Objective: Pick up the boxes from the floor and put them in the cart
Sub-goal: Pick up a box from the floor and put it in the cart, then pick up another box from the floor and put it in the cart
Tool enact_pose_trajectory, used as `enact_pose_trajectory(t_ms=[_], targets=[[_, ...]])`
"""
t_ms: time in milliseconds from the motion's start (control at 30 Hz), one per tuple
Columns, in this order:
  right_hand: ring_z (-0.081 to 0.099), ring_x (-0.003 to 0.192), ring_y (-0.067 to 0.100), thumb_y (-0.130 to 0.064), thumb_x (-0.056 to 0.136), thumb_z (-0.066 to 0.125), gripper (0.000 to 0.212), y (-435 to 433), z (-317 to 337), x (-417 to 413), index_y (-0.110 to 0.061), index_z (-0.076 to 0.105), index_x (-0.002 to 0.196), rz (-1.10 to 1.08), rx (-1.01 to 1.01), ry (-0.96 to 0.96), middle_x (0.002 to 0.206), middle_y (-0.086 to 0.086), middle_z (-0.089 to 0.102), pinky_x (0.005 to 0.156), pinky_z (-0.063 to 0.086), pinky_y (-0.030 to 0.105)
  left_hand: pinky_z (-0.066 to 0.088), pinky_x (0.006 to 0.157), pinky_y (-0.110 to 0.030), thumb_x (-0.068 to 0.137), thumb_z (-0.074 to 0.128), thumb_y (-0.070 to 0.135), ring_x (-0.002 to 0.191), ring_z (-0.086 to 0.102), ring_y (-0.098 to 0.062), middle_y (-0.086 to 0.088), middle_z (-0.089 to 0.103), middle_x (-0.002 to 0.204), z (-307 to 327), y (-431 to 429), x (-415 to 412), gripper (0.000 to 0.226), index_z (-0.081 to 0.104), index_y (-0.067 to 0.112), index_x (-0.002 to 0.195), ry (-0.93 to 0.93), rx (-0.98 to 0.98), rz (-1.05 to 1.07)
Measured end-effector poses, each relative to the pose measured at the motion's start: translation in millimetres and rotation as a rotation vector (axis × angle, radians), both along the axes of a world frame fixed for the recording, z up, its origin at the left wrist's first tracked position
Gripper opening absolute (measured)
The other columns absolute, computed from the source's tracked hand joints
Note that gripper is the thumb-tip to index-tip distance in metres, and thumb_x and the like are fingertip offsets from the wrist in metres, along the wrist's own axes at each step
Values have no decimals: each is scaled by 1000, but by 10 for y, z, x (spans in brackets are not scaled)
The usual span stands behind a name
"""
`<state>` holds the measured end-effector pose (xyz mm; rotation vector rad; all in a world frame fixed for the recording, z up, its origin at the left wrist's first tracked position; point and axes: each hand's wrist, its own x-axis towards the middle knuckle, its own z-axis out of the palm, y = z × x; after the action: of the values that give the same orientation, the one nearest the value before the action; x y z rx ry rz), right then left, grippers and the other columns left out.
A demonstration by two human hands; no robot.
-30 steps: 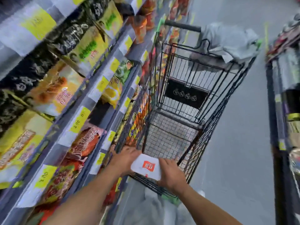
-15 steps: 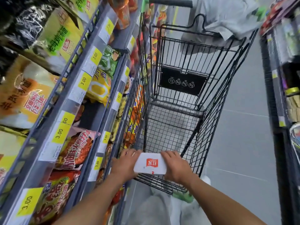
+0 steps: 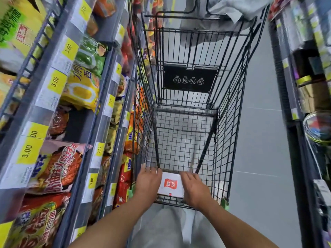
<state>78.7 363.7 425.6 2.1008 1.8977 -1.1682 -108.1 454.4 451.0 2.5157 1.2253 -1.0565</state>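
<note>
**One white box, two hands, at the near end of the cart**

Nearest are two bare forearms reaching forward over pale grey trousers [image 3: 172, 228]. The left hand [image 3: 149, 181] and the right hand [image 3: 194, 189] clasp one box [image 3: 171, 185] between them, palms pressed to its opposite short ends, fingers curled round its sides. The box is flat, white card with a smooth face and a single red square logo on top. Its long axis runs left to right, from hand to hand, across the cart's width, the printed face turned up. It sits just inside the near end wall of the cart [image 3: 231, 108], above the mesh bottom; whether it touches the mesh I cannot tell.

The cart is black wire, a fine grid below and upright bars on the sides, narrowing toward us. Farther in hangs one black plastic panel [image 3: 189, 78] with four round white symbols. A grey cloth [image 3: 231, 9] is draped over the far end.

To the left, shelves [image 3: 100, 108] hold glossy snack bags behind yellow price tags [image 3: 55, 81]. Smooth grey floor [image 3: 259, 140] lies right.
</note>
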Motion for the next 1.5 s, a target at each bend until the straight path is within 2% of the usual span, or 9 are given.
enact_pose_trajectory(t_ms=[100,167,233,567,733,967,1200,1300,1500], targets=[[33,138,24,-37,78,79,90,-11,-162,-47,-24,26,149,17,-27,-10,149,-4,40,94,55,46,42,100,-42,94,57,17,111,64,-30,-9,66,122,-43,103,63,38,52,13,131,31,-46,-21],[35,138,25,-34,75,82,94,16,-280,-35,-24,26,149,19,-56,-6,148,-3,42,98,53,45,43,77,-35,96,54,14,104,66,-27,-7,66,118,-126,169,86,30,54,14,126,22,-58,-43],[37,135,26,-37,72,84,98,65,-382,15,-23,26,150,35,-73,5,148,-2,43,101,51,45,43,69,-34,95,55,12,105,65,-26,-8,64,121,-232,219,93,33,52,14,128,17,-77,-38],[31,144,31,-46,79,77,105,213,-215,87,-19,15,159,143,-160,10,155,8,36,113,40,54,50,95,-45,91,63,20,126,53,-27,-8,56,134,-263,363,128,47,50,15,136,-24,-222,115],[23,148,31,-36,90,67,89,406,257,209,-14,17,160,167,-109,-37,163,12,25,119,32,47,52,95,-47,89,58,13,123,56,-29,-8,55,134,131,477,216,43,53,14,132,-81,-207,187],[29,146,28,-38,81,81,101,809,863,506,-19,20,159,193,31,-55,161,6,30,122,29,46,51,94,-45,89,60,13,123,57,-28,-7,57,133,735,604,370,43,54,15,131,-190,-104,282],[32,145,29,-43,83,78,99,1066,1397,865,-19,19,159,431,120,-81,162,8,29,121,30,48,56,87,-43,88,70,24,103,62,-28,-4,61,113,1255,362,442,42,59,21,128,-304,2,577],[36,142,30,-44,83,78,99,1056,1570,937,-16,20,158,560,158,-88,159,9,33,119,33,47,54,88,-38,90,71,36,106,62,-31,-10,64,115,1423,99,479,36,63,13,115,-340,74,688],[34,144,28,-43,86,75,93,972,1816,857,-15,22,158,831,224,-80,159,8,34,122,28,43,55,88,-42,92,65,35,115,61,-32,-8,62,127,1629,-626,445,40,58,18,128,-398,172,931]])
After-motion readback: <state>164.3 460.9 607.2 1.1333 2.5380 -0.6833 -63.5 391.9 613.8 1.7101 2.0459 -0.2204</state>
